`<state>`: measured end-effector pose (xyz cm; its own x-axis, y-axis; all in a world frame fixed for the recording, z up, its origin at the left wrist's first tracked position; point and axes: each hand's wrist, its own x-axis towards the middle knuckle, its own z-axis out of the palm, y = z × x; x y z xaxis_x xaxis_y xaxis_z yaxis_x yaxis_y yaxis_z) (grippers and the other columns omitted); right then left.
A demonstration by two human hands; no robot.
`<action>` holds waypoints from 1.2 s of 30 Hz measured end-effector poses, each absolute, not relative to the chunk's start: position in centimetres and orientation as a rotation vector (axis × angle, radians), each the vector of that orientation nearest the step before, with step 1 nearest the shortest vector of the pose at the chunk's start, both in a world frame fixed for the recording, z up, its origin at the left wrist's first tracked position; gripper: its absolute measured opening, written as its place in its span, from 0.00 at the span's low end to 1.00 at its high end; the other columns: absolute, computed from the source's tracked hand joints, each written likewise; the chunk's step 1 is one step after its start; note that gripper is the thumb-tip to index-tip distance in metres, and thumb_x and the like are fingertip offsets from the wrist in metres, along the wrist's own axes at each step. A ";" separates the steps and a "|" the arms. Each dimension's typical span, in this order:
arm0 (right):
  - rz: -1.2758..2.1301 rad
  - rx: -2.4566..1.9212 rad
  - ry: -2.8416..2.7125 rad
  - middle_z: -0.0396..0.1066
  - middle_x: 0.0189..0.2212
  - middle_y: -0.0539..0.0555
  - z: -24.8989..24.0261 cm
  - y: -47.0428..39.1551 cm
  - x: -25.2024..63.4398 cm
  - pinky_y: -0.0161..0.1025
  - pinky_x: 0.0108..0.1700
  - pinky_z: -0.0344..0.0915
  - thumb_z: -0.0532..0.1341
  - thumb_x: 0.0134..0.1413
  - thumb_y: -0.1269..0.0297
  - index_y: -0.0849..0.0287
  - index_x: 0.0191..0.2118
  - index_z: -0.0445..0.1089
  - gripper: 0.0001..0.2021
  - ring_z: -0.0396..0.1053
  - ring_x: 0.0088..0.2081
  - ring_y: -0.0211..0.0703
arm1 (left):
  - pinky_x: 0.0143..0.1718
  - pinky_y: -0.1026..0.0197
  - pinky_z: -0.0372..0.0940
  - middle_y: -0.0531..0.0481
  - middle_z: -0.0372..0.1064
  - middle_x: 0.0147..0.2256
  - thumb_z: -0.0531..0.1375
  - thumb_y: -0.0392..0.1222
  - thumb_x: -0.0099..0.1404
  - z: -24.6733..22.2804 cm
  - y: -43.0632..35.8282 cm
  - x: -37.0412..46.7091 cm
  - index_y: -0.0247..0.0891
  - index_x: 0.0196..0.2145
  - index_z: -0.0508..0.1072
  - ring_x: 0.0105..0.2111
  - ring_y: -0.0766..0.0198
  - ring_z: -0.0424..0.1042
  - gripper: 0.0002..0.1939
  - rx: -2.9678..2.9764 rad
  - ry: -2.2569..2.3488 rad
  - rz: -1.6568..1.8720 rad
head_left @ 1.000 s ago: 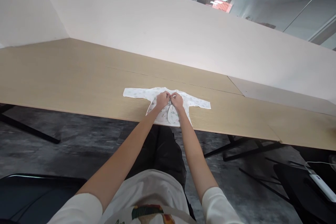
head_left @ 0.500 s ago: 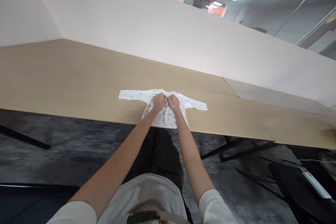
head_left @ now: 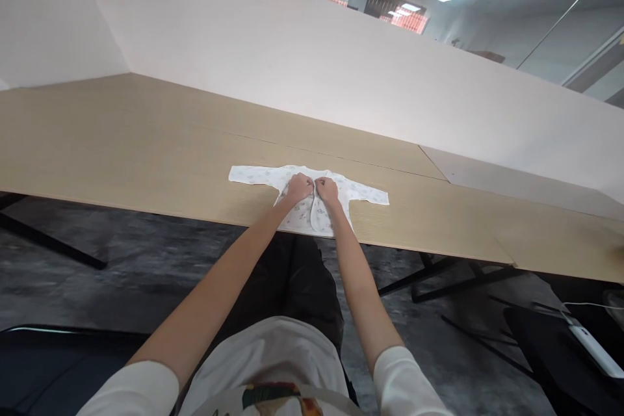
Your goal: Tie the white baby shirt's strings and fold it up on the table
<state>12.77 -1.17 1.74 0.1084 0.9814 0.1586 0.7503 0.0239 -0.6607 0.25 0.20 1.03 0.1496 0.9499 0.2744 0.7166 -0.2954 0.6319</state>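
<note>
A small white baby jacket (head_left: pixel 298 220) with a faint print lies spread on the wooden table, its sleeves stretched out to both sides. Its lower hem reaches the table's front edge. My left hand (head_left: pixel 299 187) is closed on the left side of the front opening, just below the neckline. Opposite it, my right hand (head_left: pixel 327 190) pinches the right side of the opening. Only a narrow gap separates the two sets of fingertips. Any fastener between them is too small to make out. Below the hands, the front edges run down close together.
The pale wooden table (head_left: pixel 146 136) extends to both sides, with a white partition (head_left: pixel 273 58) along its back. A black chair (head_left: pixel 550 351) carrying a white power strip (head_left: pixel 595 350) stands at lower right. Another dark seat (head_left: pixel 63 370) is at lower left.
The view has shifted slightly, so the jacket and table appear a little further right. Both hands keep their grip at the front opening, with fingertips slightly rearranged.
</note>
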 end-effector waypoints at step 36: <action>1.027 -1.253 -1.273 0.72 0.23 0.48 1.4 -3.1 14.6 0.32 0.28 0.63 0.60 0.35 0.65 0.63 0.42 0.72 0.22 0.65 0.23 0.35 | 0.52 0.54 0.60 0.48 0.78 0.39 0.54 0.46 0.66 1.6 -2.3 -0.8 0.42 0.36 0.79 0.44 0.55 0.71 0.14 2.209 1.484 0.978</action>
